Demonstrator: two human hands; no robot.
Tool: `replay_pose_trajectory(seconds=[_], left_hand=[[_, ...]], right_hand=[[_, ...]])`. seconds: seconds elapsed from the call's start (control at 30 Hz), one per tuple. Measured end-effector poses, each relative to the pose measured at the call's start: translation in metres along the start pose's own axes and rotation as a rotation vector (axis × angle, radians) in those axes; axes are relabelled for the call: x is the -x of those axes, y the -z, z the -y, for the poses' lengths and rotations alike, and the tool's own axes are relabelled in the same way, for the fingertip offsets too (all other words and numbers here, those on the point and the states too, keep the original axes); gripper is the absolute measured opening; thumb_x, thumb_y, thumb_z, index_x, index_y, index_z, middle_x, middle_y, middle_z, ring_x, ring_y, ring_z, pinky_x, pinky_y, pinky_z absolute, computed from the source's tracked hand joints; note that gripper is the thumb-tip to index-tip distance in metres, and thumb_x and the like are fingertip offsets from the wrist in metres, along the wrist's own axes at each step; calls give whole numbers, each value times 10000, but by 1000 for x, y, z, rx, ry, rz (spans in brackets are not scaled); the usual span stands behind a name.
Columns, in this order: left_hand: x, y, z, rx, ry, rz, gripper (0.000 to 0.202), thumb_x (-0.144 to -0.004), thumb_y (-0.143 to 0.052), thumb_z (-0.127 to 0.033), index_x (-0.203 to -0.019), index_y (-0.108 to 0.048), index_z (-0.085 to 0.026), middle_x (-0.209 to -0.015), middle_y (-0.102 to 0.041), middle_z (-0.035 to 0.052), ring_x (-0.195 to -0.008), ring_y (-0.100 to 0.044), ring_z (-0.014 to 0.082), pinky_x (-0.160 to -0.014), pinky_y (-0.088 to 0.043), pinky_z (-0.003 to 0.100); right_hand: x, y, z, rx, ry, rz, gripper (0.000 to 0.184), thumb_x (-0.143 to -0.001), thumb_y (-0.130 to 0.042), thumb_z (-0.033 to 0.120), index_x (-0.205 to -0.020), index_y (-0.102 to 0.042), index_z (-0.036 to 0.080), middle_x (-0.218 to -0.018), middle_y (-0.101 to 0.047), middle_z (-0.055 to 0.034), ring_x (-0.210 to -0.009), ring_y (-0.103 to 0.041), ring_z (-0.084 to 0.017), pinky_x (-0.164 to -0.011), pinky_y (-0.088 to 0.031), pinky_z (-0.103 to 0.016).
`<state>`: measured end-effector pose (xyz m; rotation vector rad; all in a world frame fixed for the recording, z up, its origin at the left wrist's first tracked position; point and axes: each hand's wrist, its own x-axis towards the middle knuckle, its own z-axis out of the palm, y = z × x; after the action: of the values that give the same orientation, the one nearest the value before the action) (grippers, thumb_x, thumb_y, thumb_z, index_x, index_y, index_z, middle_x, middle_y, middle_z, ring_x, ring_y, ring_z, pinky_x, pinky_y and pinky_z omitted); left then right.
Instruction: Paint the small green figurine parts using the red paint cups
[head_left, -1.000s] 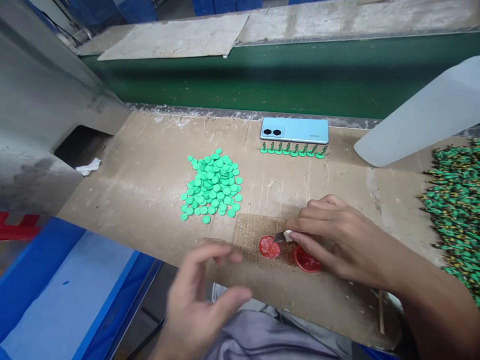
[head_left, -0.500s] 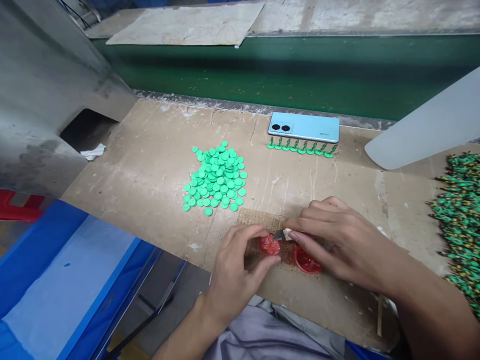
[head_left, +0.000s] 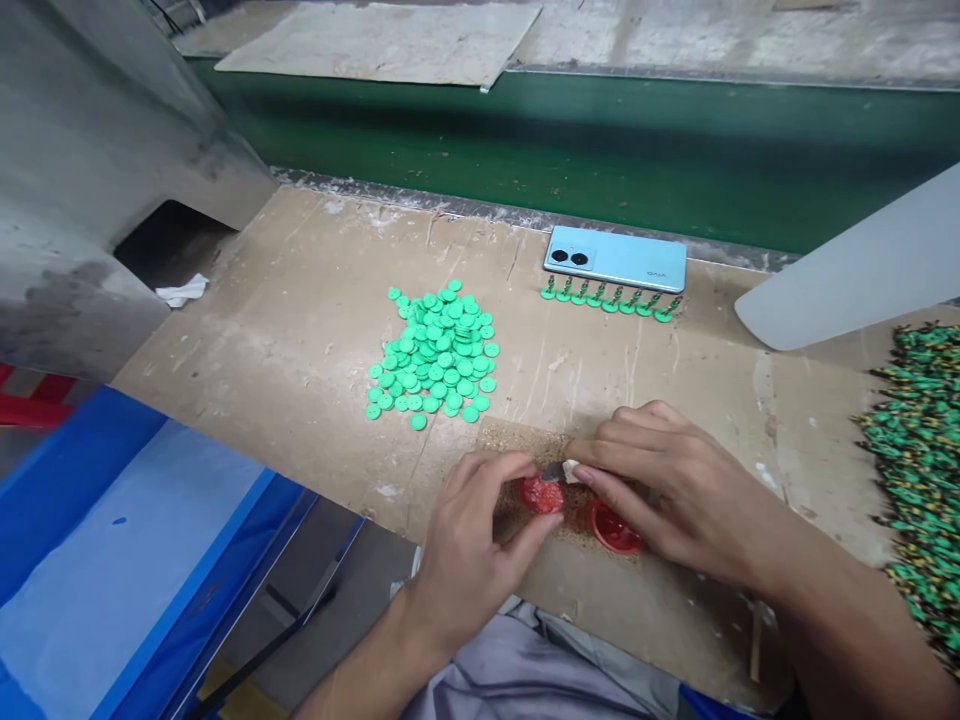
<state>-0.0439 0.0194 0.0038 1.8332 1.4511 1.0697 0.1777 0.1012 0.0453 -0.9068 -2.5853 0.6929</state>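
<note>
Between the thumb and index finger of my left hand [head_left: 469, 535] is a small red round cap [head_left: 542, 496] with a rough, pale-flecked face turned up. My right hand [head_left: 667, 475] pinches a small knife with a grey blade [head_left: 553, 472] and a whitish wrapped grip [head_left: 572, 471]. The blade's tip is at the upper edge of the cap; whether it touches I cannot tell. Just below my right fingers lies a second red cap [head_left: 616, 528], hollow side up, partly hidden by the hand. Both caps are over a speckled brown board [head_left: 514, 437].
Green discs [head_left: 435, 355] lie heaped left of centre. Several tiny figures on green bases [head_left: 611, 304] stand in a row before a light-blue phone [head_left: 615, 258]. A white cylinder [head_left: 847, 270] leans in from the right, above a pile of green-and-brown figures [head_left: 915, 480]. A blue bin [head_left: 112, 560] stands lower left.
The camera view has shifted slightly. Both hands keep their grips on the red cap and the knife, and the blade's tip has moved slightly left along the cap's upper edge.
</note>
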Motion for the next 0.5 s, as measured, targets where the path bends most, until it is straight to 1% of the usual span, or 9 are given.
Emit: replay_pose_trajectory(seconds=[0.1,0.23,0.5], left_hand=[[1,0,-1,-3,3,6,444,-940,-789,-226,-1311,-552,-283,-1136,-722,30,-1062,-687,210,-938,-578,356],[0,1,-1,-2,1,11,439,-945,-783,-231,-1311,-548,-289,-1129,-719,33,-1051,-689,218,-925,-580,369],[-1,0,-1,5,6,25,438,-941,-775,-202,-1303,-547,-293,-1142,-705,25,-1066,-678,213,-935,-568,360]], right_hand=[[0,1,-1,-29,-1,24,215,-1119,-460,239,-1011,-642,202,-825,-622,-9,-797,-533,-183,-800,-307,-368],[0,2,-2,-61,-9,60,234,-1126,-450,255,-1004,-643,203,-818,-612,-10,-794,-517,-185,-796,-299,-369],[0,3,-2,-99,-24,80,262,-1137,-433,265,-1045,-670,202,-792,-594,8,-782,-510,-178,-807,-302,-363]])
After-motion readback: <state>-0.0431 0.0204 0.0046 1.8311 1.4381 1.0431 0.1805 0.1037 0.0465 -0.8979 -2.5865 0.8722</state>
